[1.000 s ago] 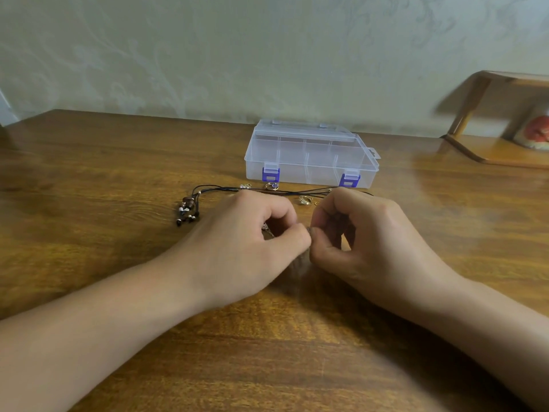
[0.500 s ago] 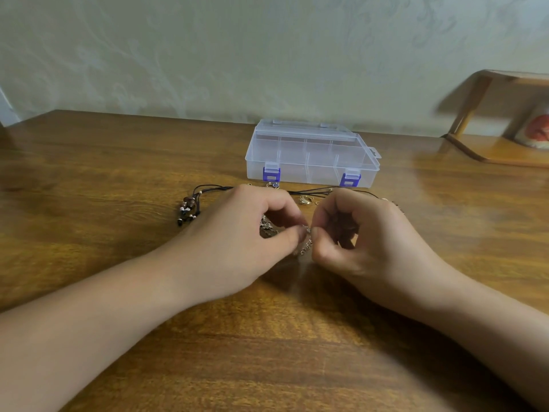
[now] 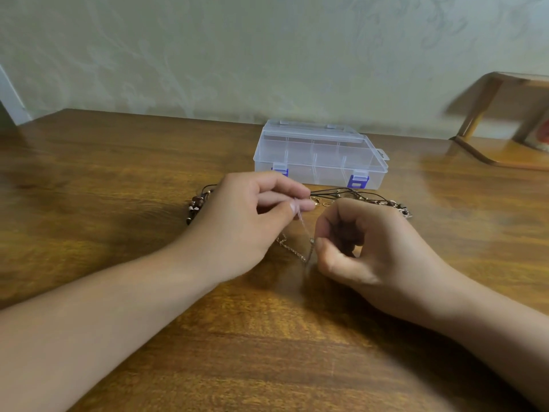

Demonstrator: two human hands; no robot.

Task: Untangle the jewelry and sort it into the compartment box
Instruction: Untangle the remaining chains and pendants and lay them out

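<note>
One wooden table [image 3: 118,179] is seen, set against a pale patterned wall [image 3: 208,55]; at the far right a blurred wooden stand [image 3: 487,120] rests on the tabletop, with a red-and-white object behind it too cut off to identify. One clear plastic compartment box [image 3: 319,156] is placed far of centre, lid down, fastened by two purple latches [image 3: 358,181]; internal dividers are visible through the lid, but their count cannot be told. Just near the box a tangle of black cords [image 3: 341,192] is spread on the table, running left to a cluster of dark brown beads [image 3: 194,206] and right to a small metal pendant piece [image 3: 405,212]; how many cords make up the tangle cannot be counted. Two small gold-coloured rings [image 3: 316,200] are noted lying among the cords, just near the box front. Two hands are present, both over the table between the viewer and the cords. A thin light chain [image 3: 303,224] is pinched between thumb and fingers of the left hand [image 3: 246,221], raised slightly; it is also pinched lower down by the thumb and curled forefinger of the right hand [image 3: 374,248]. A slack loop of the same chain hangs and trails on the table between the two hands. The middle of the cord tangle is blocked from view by the left hand, and its right stretch is partly hidden behind the right knuckles. The left latch is partly covered by the left fingers.
</note>
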